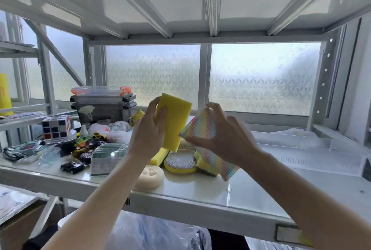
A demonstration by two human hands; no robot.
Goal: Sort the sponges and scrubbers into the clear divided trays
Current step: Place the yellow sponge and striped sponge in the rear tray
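My left hand [149, 131] holds a yellow rectangular sponge [176, 121] upright above the shelf. Beside it, my right hand [224, 135] grips a striped, multicoloured scrubbing cloth [202, 127], whose lower part hangs down to the shelf. Below them on the white shelf [200, 185] lie a round cream scrubber [149, 176], a round yellow sponge with a silver metallic top [180, 162] and another yellow sponge [160, 156]. Clear divided trays [313, 149] sit at the right, partly behind my right forearm.
At the left stand a Rubik's cube [57, 126], toy cars [72, 167], a stack of clear card holders [106, 157], plastic bags and grey lidded boxes [104, 105]. The shelf above hangs low. Frosted windows close the back.
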